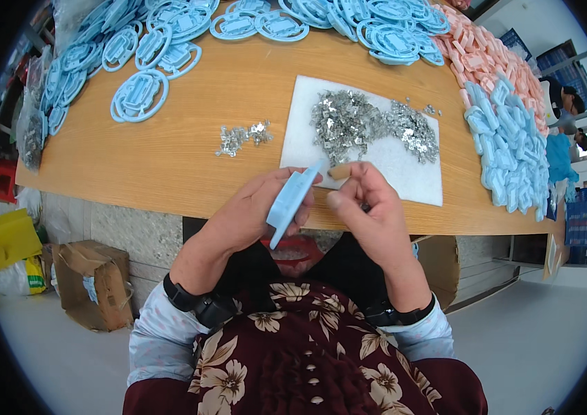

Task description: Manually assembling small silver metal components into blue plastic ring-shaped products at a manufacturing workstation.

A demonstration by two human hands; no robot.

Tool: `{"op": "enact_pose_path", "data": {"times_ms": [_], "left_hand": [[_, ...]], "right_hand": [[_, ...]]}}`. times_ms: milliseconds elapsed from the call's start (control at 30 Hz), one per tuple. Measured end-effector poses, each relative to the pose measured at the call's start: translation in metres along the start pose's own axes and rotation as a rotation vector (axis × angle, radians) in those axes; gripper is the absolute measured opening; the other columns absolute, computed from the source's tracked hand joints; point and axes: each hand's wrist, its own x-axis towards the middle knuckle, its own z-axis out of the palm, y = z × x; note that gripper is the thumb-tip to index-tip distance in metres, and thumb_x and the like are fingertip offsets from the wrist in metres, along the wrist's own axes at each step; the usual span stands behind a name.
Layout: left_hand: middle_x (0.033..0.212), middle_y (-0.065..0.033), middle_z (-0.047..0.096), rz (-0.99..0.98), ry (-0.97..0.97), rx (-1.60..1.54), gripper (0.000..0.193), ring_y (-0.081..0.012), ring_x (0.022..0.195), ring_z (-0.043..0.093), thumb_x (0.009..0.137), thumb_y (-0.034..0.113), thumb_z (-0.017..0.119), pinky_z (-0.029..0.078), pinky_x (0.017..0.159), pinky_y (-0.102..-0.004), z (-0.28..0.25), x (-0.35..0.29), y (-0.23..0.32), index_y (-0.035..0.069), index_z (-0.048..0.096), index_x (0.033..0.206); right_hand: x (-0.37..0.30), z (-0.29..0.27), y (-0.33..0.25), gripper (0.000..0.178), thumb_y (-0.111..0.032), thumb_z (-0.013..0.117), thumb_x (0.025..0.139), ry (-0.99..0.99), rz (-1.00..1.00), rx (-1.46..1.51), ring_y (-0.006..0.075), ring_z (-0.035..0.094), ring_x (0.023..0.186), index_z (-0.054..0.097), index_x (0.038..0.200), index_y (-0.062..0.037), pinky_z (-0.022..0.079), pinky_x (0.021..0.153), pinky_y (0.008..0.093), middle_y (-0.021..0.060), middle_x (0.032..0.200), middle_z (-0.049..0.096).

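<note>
My left hand (252,207) grips a light blue plastic part (289,200), tilted nearly edge-on in front of me at the table's near edge. Just to its right is my right hand (371,207), fingers curled and thumb near the forefinger, apart from the part. A small dark bit shows among those fingers, too small to name. Beyond both hands, a white foam sheet (404,181) bears two touching heaps of small silvery metal pieces (349,123). A smaller scatter of such metal pieces (243,137) lies on the bare wood left of the sheet.
Light blue oval ring-shaped parts (140,95) pile along the table's far and left sides. At the right lie heaps of pink plastic parts (490,59) and longer light blue parts (504,149). A cardboard box (93,283) stands on the floor at left. People (570,104) are at far right.
</note>
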Motion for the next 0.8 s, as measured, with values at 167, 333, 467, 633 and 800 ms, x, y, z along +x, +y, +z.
{"op": "enact_pose_path", "data": {"times_ms": [167,333,467,633,800], "left_hand": [[0.077,-0.0046,0.060,-0.105,-0.078,-0.140,0.041,-0.0106,0.062,0.055,0.106,0.036,0.046,0.043,0.053,-0.0224,0.001,-0.005,0.000,0.000,0.062,0.117],[0.084,-0.0058,0.061,-0.158,-0.130,-0.316,0.034,-0.0127,0.066,0.058,0.102,0.031,0.050,0.048,0.057,-0.0257,-0.005,-0.012,-0.011,0.002,0.060,0.114],[0.108,-0.0052,0.064,-0.160,-0.109,-0.323,0.033,-0.0110,0.093,0.064,0.096,0.015,0.053,0.053,0.081,-0.0256,-0.012,-0.025,-0.006,0.001,0.054,0.125],[0.116,-0.0048,0.065,-0.045,-0.039,-0.242,0.037,-0.0099,0.103,0.064,0.096,0.013,0.057,0.052,0.091,-0.0265,-0.026,-0.042,0.001,0.001,0.053,0.131],[0.114,-0.0027,0.065,0.000,0.015,-0.031,0.040,-0.0094,0.105,0.062,0.093,0.008,0.062,0.050,0.092,-0.0268,-0.026,-0.050,0.008,0.002,0.054,0.131]], "right_hand": [[0.009,0.013,-0.004,0.028,-0.008,0.077,0.088,-0.073,0.037,-0.036,0.0015,0.038,0.063,0.061,0.110,-0.0028,0.035,0.059,0.0203,-0.0076,0.066,0.044],[0.015,0.001,-0.003,0.016,-0.007,0.078,0.087,-0.178,0.125,-0.073,0.0005,0.040,0.064,0.064,0.093,-0.0027,0.035,0.058,0.0201,-0.0089,0.066,0.047],[0.023,-0.014,-0.002,0.018,-0.008,0.073,0.091,-0.276,0.119,-0.059,-0.0002,0.045,0.069,0.067,0.106,-0.0009,0.039,0.061,0.0188,-0.0083,0.077,0.055],[0.053,0.016,-0.012,0.019,-0.013,0.069,0.092,-0.068,-0.212,-0.593,0.0180,0.058,0.067,0.072,0.108,-0.0037,0.049,0.066,0.0323,0.0069,0.076,0.063],[0.085,0.046,-0.008,0.018,-0.015,0.072,0.087,-0.049,-0.416,-0.961,0.0316,0.063,0.074,0.069,0.101,-0.0058,0.050,0.065,0.0397,0.0112,0.081,0.063]]}}
